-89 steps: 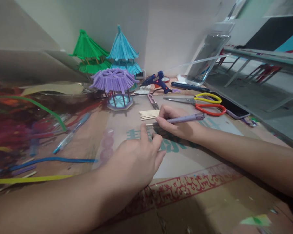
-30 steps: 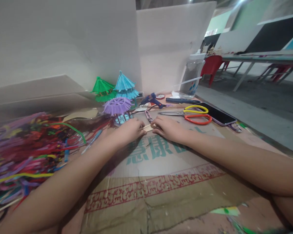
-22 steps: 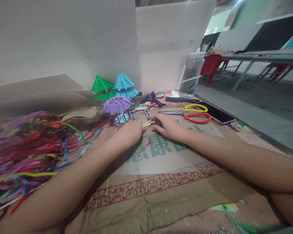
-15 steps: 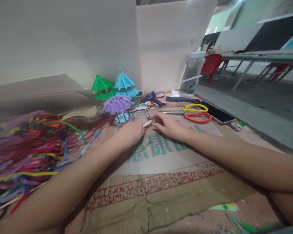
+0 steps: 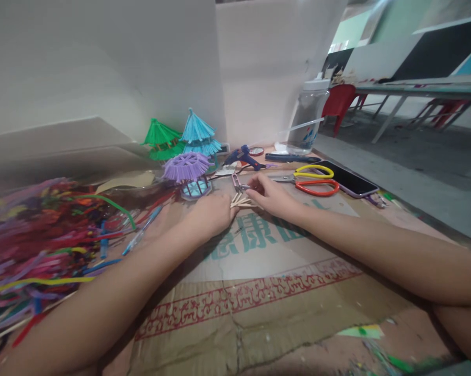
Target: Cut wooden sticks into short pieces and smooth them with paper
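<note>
My left hand (image 5: 217, 214) is closed around several short, pale wooden sticks (image 5: 241, 201). Their ends fan out to the right, toward my right hand (image 5: 272, 196). That hand is curled, thumb close to the fingertips, right beside the stick ends; whatever is between its fingertips is hidden. Just behind the sticks lies a small pink-and-metal tool (image 5: 236, 180), perhaps a nail clipper, close to my right fingertips. Under both hands is a cardboard sheet (image 5: 204, 318) with green characters and a red patterned band.
Small pavilion models stand behind: green (image 5: 160, 138), blue (image 5: 198, 130) and purple-roofed (image 5: 186, 167). Scissors (image 5: 316, 180), a glue gun (image 5: 243, 155), a cutter knife (image 5: 290, 157), a phone (image 5: 348, 180) and a water bottle (image 5: 308, 117) lie or stand right. Colourful pipe cleaners (image 5: 43, 235) heap left.
The wooden sticks, bunched together before, are now spread into a fan in my left hand. My right hand has shifted very slightly, and its fingers are raised a little more.
</note>
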A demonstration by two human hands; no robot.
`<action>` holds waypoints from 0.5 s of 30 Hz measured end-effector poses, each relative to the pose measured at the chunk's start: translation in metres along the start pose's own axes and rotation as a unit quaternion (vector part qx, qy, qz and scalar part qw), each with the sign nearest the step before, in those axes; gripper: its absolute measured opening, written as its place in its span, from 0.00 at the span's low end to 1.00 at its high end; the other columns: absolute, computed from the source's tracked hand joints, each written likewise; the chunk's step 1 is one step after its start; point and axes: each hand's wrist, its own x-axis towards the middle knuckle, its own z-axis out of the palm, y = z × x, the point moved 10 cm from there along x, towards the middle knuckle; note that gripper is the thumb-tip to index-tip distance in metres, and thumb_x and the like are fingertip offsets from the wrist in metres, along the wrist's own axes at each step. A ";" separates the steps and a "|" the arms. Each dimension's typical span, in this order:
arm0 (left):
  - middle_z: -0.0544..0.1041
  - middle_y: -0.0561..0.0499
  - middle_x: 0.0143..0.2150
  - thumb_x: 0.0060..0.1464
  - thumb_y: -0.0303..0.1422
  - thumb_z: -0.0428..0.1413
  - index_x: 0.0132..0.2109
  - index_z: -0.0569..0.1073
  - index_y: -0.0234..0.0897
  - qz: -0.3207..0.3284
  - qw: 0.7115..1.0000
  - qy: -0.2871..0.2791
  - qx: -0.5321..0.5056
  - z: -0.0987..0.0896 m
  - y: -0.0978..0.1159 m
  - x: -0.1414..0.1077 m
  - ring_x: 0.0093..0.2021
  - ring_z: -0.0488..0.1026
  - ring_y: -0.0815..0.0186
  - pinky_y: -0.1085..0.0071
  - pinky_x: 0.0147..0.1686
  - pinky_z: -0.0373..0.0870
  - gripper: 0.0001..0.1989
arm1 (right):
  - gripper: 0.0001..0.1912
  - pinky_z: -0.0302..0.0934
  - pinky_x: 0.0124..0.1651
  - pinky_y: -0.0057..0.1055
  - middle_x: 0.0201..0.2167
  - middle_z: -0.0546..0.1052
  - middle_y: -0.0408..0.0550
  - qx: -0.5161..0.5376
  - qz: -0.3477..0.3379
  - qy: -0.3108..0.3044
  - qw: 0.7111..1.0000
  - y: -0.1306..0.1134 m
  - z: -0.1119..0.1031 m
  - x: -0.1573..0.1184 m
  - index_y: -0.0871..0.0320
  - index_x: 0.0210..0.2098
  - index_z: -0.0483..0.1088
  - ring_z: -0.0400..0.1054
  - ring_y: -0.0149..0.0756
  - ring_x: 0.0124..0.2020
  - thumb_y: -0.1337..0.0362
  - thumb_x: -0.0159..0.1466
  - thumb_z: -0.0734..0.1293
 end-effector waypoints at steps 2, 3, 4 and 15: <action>0.81 0.35 0.43 0.70 0.36 0.44 0.49 0.75 0.28 0.001 1.000 -0.012 -0.002 0.000 0.005 0.000 0.44 0.80 0.50 0.61 0.44 0.73 0.18 | 0.07 0.61 0.38 0.32 0.37 0.75 0.46 -0.001 -0.002 -0.012 1.000 -0.001 0.003 0.000 0.57 0.42 0.65 0.67 0.34 0.33 0.62 0.65 0.65; 0.81 0.36 0.42 0.69 0.34 0.45 0.48 0.76 0.29 0.002 1.000 -0.018 -0.004 0.001 0.006 0.001 0.43 0.81 0.51 0.62 0.44 0.73 0.17 | 0.07 0.61 0.38 0.32 0.37 0.75 0.46 0.000 -0.001 -0.017 1.000 -0.001 0.004 0.000 0.57 0.42 0.65 0.68 0.34 0.33 0.62 0.65 0.64; 0.81 0.36 0.41 0.68 0.32 0.46 0.48 0.76 0.29 0.002 1.000 -0.023 -0.007 0.001 0.007 0.002 0.42 0.81 0.51 0.62 0.43 0.73 0.16 | 0.08 0.61 0.38 0.32 0.37 0.75 0.46 0.000 -0.001 -0.021 1.000 -0.001 0.005 0.000 0.57 0.42 0.65 0.68 0.35 0.33 0.62 0.65 0.64; 0.81 0.36 0.43 0.67 0.31 0.47 0.51 0.74 0.30 -0.008 0.999 -0.018 -0.043 0.006 -0.004 0.002 0.42 0.80 0.53 0.63 0.44 0.73 0.14 | 0.09 0.62 0.41 0.33 0.36 0.74 0.46 0.014 -0.018 0.012 1.000 0.001 0.000 0.001 0.57 0.44 0.65 0.67 0.35 0.34 0.60 0.67 0.63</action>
